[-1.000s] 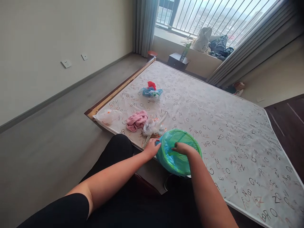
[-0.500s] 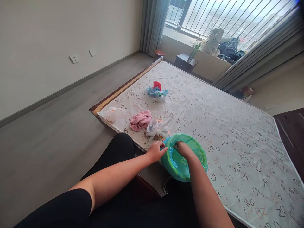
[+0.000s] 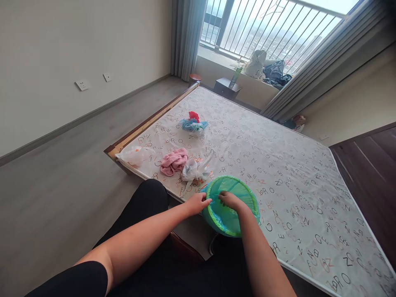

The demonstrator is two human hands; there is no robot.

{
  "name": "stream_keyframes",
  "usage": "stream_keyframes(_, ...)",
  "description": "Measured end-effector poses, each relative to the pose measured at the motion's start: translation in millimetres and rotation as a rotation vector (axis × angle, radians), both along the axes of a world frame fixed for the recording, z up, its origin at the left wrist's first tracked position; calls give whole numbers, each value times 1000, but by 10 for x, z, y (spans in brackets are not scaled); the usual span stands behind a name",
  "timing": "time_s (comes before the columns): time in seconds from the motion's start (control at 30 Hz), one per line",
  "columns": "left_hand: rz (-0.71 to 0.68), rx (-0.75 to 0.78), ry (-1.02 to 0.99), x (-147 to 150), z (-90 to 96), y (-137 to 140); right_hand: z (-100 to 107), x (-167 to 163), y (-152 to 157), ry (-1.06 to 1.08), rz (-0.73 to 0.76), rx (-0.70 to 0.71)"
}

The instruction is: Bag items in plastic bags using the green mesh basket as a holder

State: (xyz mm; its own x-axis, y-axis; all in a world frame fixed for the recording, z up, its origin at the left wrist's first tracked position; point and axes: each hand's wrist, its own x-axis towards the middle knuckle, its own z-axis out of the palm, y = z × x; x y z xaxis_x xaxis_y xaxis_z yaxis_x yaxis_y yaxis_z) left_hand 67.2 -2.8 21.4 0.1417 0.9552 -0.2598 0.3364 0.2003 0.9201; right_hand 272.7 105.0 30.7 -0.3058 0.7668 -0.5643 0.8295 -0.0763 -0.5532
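Note:
A round green mesh basket [image 3: 254, 202] tilts toward me at the edge of the mattress. Thin blue plastic [image 3: 230, 229] lines part of its rim and inner wall. My left hand [image 3: 198, 203] is closed on the left side of the rim, with the thumb on the inner side. Inside the mouth, my right hand [image 3: 229, 200] has its fingers curled together near the blue plastic; what they pinch, if anything, I cannot make out. Just beyond the basket lie a crumpled white plastic bag [image 3: 194, 170] and a bunched pink cloth [image 3: 174, 161].
The letter-printed mattress [image 3: 278, 165] rests on a wooden bed frame [image 3: 148, 123]. Blue plastic bags [image 3: 194, 125] with a red bundle [image 3: 194, 116] lie farther back, and another white bag [image 3: 136, 155] at the left corner. A dark bedside table [image 3: 227, 88] stands by the window.
The view has swung a little to the right. My right fingers have shifted toward the basket's left inner wall, and the left hand is closed more firmly around the rim.

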Motion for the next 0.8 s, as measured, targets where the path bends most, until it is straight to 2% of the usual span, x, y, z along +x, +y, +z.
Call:
stream_keyframes(0.13, 6, -29, -60, -15, -3, 69, 95, 196, -6, -82, 3, -29)
stream_keyframes(0.27, -9, -31, -105, 32, -13, 78, 50, 135, -104, -124, -15, -48)
stream_keyframes(0.33, -17, -39, -132, 20, -14, 73, 127, 123, -173, -77, -30, 11)
stream_keyframes(0.4, -28, -53, -159, -43, -1, 84, 290, 208, -307, 79, -74, 146)
stream_keyframes(0.43, -32, -63, -169, -95, 13, 101, 383, 292, -407, 198, -121, 248)
stream_keyframes(0.5, -26, -89, -179, -221, 57, 159, 531, 523, -664, 364, -324, 479)
stream_keyframes(0.57, 11, -112, -180, -339, 110, 244, 561, 774, -943, 309, -574, 694)
stream_keyframes(0.63, 79, -121, -177, -395, 152, 335, 459, 971, -1158, 238, -803, 781)
stream_keyframes(0.67, 122, -124, -174, -389, 164, 375, 374, 1037, -1222, 249, -900, 742)
stream_keyframes(0.7, 159, -130, -160, -359, 168, 408, 280, 1079, -1253, 302, -987, 643)
stream_keyframes(0.73, 181, -138, -136, -308, 165, 432, 188, 1100, -1254, 388, -1046, 498)
stream_keyframes(0.8, 183, -158, -70, -172, 140, 458, 41, 1092, -1193, 556, -1066, 207)
